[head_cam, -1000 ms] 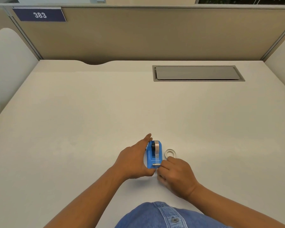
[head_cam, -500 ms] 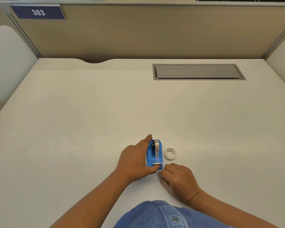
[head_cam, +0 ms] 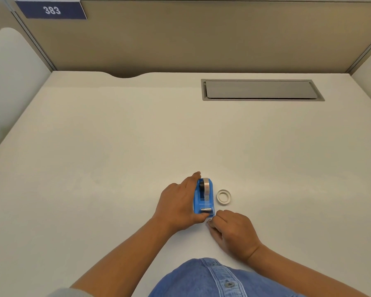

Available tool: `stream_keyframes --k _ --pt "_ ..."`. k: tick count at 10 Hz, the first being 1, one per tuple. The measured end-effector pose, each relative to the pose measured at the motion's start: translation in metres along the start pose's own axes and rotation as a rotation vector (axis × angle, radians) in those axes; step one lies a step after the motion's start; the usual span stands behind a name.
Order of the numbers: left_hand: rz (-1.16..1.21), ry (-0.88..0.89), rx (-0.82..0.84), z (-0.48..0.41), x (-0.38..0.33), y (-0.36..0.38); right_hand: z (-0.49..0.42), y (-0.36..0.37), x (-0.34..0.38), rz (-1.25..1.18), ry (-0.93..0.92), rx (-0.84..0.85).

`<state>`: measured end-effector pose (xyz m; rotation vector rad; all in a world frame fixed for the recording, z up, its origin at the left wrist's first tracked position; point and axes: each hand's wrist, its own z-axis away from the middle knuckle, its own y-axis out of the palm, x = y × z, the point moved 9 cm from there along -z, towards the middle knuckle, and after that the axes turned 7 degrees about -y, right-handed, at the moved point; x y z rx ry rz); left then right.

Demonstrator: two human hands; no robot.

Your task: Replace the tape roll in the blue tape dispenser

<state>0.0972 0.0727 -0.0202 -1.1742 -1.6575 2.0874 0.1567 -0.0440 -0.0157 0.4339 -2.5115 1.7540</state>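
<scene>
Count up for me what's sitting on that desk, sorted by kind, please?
Blue tape dispenser, with a roll mounted in it: 1
Loose white ring, probably a tape core or roll, lying flat to the right of the dispenser: 1
Total: 2
The left hand is around the dispenser; the right hand is at its near end.

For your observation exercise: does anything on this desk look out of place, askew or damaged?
Nothing stands out. The blue tape dispenser sits upright, steadied by the left hand; a white ring lies flat just right of it.
</scene>
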Motion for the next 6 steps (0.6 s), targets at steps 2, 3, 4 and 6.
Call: stream_keyframes --k 2,3,4,6 --pt "0.051 -0.037 0.025 0.0018 0.0045 0.0052 0.0021 0.004 -0.0024 0.005 0.019 0.015" --pt "0.078 -0.049 0.014 0.0033 0.0042 0.0046 0.0025 0.0046 -0.003 -0.001 0.025 0.02" --pt "0.094 -0.07 0.014 0.0047 0.0065 0.0071 0.0014 0.0039 -0.0027 -0.016 0.03 0.035" --pt "0.094 -0.042 0.044 0.0076 0.0052 0.0027 -0.0002 -0.0044 -0.0098 -0.112 0.082 0.067"
